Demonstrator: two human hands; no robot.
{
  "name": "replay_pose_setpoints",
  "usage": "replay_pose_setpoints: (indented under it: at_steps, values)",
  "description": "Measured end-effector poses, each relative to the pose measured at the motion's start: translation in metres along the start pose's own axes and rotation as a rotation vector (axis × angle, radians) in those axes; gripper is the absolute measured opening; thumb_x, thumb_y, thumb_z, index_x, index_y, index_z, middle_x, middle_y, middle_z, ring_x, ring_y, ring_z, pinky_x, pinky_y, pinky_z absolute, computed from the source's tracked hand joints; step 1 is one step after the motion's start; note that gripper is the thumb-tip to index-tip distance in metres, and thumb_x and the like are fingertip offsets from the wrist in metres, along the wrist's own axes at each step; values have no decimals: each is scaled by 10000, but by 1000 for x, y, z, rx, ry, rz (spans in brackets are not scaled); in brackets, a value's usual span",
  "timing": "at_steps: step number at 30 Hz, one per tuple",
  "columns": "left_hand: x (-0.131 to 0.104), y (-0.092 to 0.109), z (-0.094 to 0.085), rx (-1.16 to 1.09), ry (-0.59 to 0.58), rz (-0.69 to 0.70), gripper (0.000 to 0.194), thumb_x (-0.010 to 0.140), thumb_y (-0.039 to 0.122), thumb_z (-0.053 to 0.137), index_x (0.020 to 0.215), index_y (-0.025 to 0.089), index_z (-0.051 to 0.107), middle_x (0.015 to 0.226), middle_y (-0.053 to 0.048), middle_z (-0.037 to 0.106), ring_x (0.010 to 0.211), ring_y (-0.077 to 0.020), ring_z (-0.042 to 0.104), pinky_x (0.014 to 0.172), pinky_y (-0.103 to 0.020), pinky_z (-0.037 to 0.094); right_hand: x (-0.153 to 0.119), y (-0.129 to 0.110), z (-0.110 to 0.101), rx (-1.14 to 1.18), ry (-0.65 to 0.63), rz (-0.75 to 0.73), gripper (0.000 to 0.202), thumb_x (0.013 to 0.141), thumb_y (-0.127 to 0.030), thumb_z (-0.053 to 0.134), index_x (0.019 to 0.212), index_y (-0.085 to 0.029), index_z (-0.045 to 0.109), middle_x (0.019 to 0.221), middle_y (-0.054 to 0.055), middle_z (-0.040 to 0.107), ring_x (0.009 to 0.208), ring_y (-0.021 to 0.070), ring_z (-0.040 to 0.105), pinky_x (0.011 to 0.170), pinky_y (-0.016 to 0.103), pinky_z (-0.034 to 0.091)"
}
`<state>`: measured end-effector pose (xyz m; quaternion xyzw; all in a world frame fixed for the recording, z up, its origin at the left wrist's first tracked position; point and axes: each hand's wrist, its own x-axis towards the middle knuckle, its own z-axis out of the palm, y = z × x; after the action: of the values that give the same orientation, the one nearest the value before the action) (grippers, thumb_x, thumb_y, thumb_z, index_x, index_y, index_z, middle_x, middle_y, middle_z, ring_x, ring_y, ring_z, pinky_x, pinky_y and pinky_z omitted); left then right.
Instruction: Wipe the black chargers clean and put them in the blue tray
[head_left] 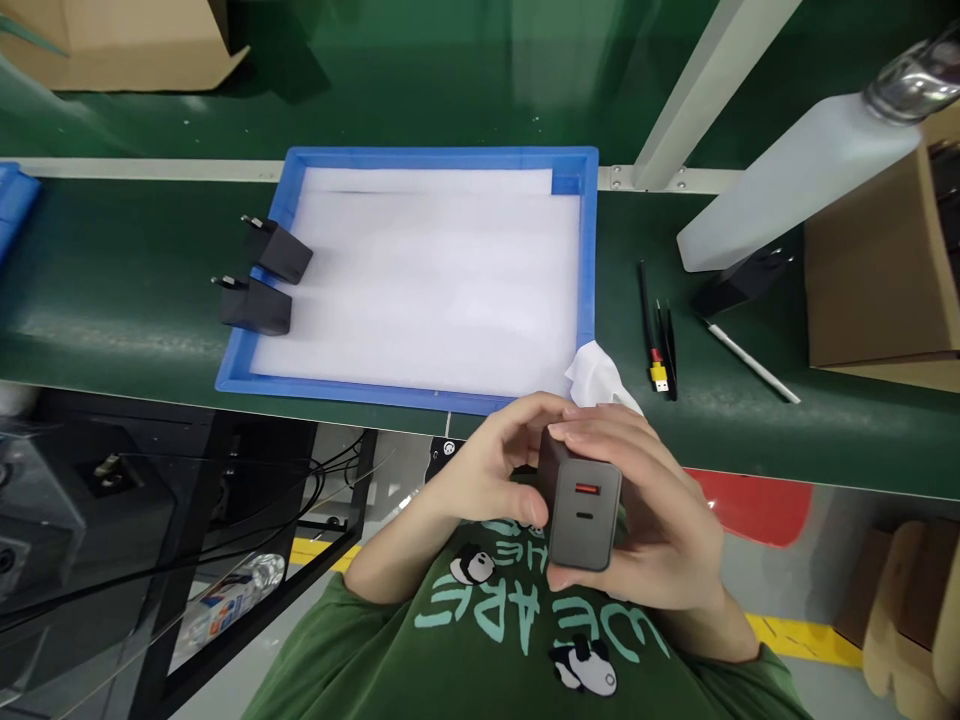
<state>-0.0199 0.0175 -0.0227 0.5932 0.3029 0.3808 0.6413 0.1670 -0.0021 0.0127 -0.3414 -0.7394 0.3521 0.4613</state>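
Close to my chest I hold a black USB wall charger [583, 540], its port face turned up toward me with one red-lined USB slot and one smaller slot. My right hand [664, 510] is wrapped round its right side, fingers over the top and thumb below. My left hand [499, 465] is closed at its left side, thumb by the edge and fingertips partly hidden behind it. A white cloth or paper [598, 375] shows just beyond my right fingers; whether they touch it is unclear. Two similar chargers, an upper one [279, 252] and a lower one [259, 306], rest on the tray's left rim.
A blue tray [589, 260] lined with white foam lies on the green bench [120, 280]. To its right are a USB cable [649, 335], black tweezers [667, 350], a white stick [754, 362], another black charger [739, 282], a white bottle [802, 185] and a cardboard box [874, 270].
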Motion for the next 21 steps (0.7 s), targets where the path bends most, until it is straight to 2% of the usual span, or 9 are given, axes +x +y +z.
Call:
replay_pose_setpoints:
  at_steps: [3, 6, 13, 17, 19, 21]
  values:
    - [-7, 1, -1, -267, -1, -47, 893, 675, 768, 830, 1339, 237, 557, 1156, -139, 736, 944, -316, 791, 737, -395, 681, 0, 2, -2, -30, 23, -21, 725, 855, -603, 801, 1445, -248, 572, 1244, 128, 721, 1179, 355, 684, 1051, 555, 533]
    - [-12, 2, 0, -269, 7, -80, 858, 713, 720, 837, 1372, 255, 547, 1217, -149, 728, 987, -329, 794, 785, -420, 691, 1, 1, -3, -51, 24, -31, 718, 863, -608, 790, 1443, -247, 566, 1244, 131, 716, 1167, 353, 685, 1047, 562, 530]
    - [-8, 9, 2, -307, 20, 25, 672, 806, 518, 866, 1386, 289, 615, 1200, -113, 759, 938, -253, 791, 778, -344, 685, 1, 0, -7, -25, -13, 0, 740, 852, -557, 825, 1455, -231, 545, 1309, 127, 681, 1245, 335, 636, 1103, 522, 494]
    - [-10, 9, 5, -266, 48, 27, 658, 826, 547, 834, 1381, 261, 625, 1181, -132, 767, 853, -244, 792, 699, -323, 680, 1, 3, -8, -11, -29, 6, 766, 851, -563, 821, 1479, -245, 519, 1350, 129, 667, 1285, 327, 621, 1138, 506, 479]
    - [-12, 7, 10, -237, 80, 55, 647, 860, 590, 779, 1395, 266, 613, 1252, -152, 745, 871, -263, 796, 688, -338, 683, -1, 5, -9, -20, -81, 24, 752, 887, -488, 809, 1516, -258, 466, 1412, 131, 641, 1382, 319, 564, 1208, 513, 417]
    - [-12, 4, 15, -189, 107, 89, 642, 905, 649, 692, 1429, 292, 590, 1363, -169, 700, 1026, -318, 780, 749, -385, 692, -6, 8, -10, 5, -113, 54, 711, 902, -352, 799, 1512, -269, 443, 1440, 124, 630, 1456, 296, 504, 1266, 514, 337]
